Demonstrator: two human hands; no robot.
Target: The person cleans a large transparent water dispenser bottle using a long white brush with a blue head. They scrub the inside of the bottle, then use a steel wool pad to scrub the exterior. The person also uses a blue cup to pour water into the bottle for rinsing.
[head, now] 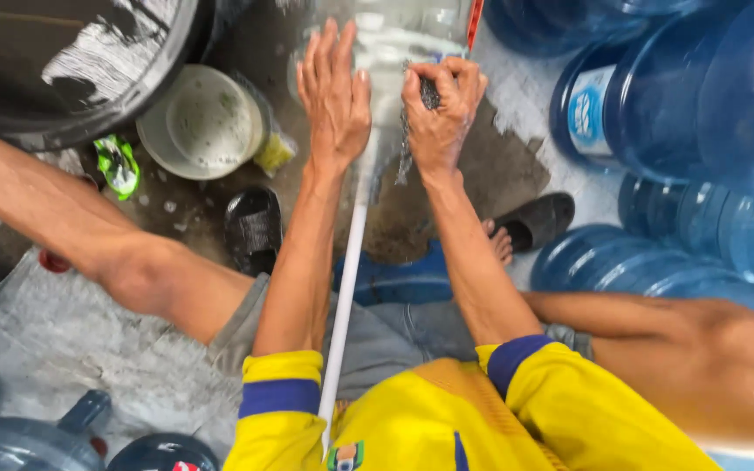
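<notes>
A person sits low on the wet floor (71, 340) with knees spread, and a large clear water jug (403, 39) lies between the feet, right in front of the body. Everything else is easiest to place from that jug.

The left hand (335, 92) lies flat on the jug's side, fingers stretched out and together, gripping nothing; pressed like that, it seems to keep the round jug from rolling. The right hand (441, 109) is closed tight on a dark scrubbing pad (429, 92), pushed against the jug's wall just beside the left hand, and water runs down from it. A thin white pipe (346, 288) runs from the jug straight back toward the person's chest, passing between the forearms; whether it goes into the jug's mouth cannot be told.

Left of the jug sits a pale bucket (207, 122), close enough to reach, with a big dark tub (80, 70) beyond it and a green wrapper (117, 164) beside it. Near the jug's lower end a black sandal (253, 228) is on the left foot and another sandal (538, 220) on the right. To the right of the jug, blue water jugs (682, 113) lie stacked on their sides, well within arm's reach.
</notes>
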